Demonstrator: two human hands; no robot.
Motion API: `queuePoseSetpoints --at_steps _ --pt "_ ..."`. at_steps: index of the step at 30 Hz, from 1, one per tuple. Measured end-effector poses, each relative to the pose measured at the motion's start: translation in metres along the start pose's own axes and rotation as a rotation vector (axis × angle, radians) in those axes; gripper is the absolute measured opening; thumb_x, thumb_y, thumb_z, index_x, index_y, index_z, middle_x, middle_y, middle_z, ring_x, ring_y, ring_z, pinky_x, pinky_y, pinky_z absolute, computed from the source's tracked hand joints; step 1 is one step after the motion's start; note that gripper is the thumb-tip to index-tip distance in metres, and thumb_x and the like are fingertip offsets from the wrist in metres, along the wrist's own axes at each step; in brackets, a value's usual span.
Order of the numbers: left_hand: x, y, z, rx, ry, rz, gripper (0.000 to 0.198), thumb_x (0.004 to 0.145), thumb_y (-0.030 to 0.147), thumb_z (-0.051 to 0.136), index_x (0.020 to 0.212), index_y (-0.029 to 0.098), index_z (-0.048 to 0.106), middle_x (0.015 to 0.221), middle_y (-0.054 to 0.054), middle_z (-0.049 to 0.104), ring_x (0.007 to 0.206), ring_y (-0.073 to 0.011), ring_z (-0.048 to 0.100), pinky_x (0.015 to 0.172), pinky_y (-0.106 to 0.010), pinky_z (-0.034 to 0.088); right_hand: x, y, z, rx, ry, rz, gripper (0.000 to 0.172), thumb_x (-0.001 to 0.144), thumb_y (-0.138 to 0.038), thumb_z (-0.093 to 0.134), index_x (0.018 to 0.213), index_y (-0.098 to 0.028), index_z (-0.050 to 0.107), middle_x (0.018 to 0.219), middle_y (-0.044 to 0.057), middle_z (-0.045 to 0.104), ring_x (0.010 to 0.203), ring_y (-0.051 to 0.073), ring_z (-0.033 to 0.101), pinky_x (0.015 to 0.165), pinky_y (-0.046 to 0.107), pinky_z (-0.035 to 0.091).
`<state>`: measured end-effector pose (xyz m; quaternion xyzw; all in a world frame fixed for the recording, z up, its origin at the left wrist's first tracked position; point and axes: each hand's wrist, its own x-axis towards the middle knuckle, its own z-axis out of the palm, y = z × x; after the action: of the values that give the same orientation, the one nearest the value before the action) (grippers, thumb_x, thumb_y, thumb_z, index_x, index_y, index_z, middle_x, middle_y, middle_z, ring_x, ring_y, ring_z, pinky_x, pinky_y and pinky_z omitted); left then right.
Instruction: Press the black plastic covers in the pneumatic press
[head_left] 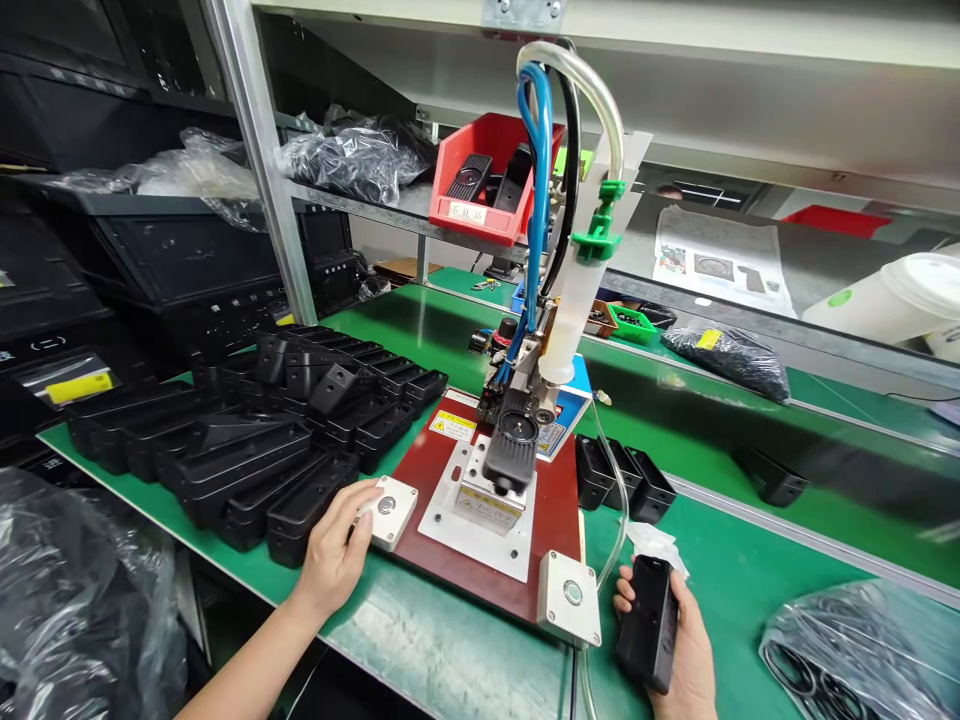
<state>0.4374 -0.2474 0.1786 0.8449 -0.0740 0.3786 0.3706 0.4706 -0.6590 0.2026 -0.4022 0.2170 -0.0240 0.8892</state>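
Note:
A glue-dispensing fixture stands on a red-brown base plate (555,500), with a black housing part (512,448) seated on its metal block under the syringe (574,310). My left hand (337,550) rests on the left white button box (388,511), thumb at its edge, fingers curled beside it. My right hand (686,650) grips a black housing part (647,620) with a white cloth (654,545) behind it, just right of the right button box (570,597).
Stacked black housings (255,430) fill the green table on the left. Two more black parts (626,475) sit right of the fixture. A red bin (487,180) sits on the shelf. Plastic bags (862,650) lie at the lower right and left.

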Motion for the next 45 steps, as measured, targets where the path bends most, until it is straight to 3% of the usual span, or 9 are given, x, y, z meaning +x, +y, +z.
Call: queuePoseSetpoints --at_steps 30,45 --pt "0.0009 0.0022 -0.0017 0.009 -0.003 -0.049 0.026 0.096 0.023 0.04 0.116 0.019 0.056 0.117 -0.01 0.061 0.11 -0.0205 0.061 0.095 -0.036 0.053 0.004 0.0025 0.0025 -0.095 -0.048 0.029 0.034 0.071 -0.048 0.076 0.09 -0.02 0.069 0.083 0.005 0.068 0.064 0.014 0.056 0.057 0.025 0.054" --pt "0.0015 0.0005 -0.0011 -0.007 -0.009 -0.052 0.025 0.096 0.022 0.04 0.116 0.02 0.056 0.118 -0.008 0.061 0.111 -0.0189 0.06 0.096 -0.031 0.051 0.0025 0.0009 0.0044 -0.068 -0.033 0.062 0.035 0.069 -0.047 0.077 0.09 -0.019 0.068 0.082 0.006 0.068 0.064 0.014 0.056 0.057 0.024 0.054"
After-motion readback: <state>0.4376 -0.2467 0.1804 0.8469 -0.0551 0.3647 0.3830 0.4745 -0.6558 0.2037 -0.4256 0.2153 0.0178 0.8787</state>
